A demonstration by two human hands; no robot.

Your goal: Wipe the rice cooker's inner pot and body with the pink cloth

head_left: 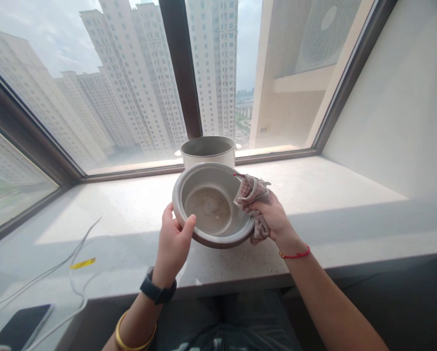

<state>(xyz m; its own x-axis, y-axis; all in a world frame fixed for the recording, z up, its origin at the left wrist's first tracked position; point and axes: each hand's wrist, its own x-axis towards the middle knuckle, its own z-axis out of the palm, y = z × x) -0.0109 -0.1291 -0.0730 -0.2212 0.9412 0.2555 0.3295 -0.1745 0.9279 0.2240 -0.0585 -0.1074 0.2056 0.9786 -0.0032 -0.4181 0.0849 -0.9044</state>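
A round grey metal pot (pixel 207 207) is tilted toward me above the sill, its inner bottom stained brownish. My left hand (pixel 173 243) grips its left rim, thumb over the edge and fingers underneath. In my right hand (pixel 275 217) is a bunched, patterned pinkish-brown cloth (pixel 253 192), which lies against the pot's right rim. Behind it stands a second, white-sided pot (pixel 208 157) with a grey inside, partly hidden by the nearer one.
The pale windowsill (pixel 342 200) runs along a dark-framed window (pixel 183 63). On the left lie a phone (pixel 21 327), a white cable (pixel 63 263) and a yellow tag (pixel 83 263). A white wall (pixel 404 122) closes off the right side.
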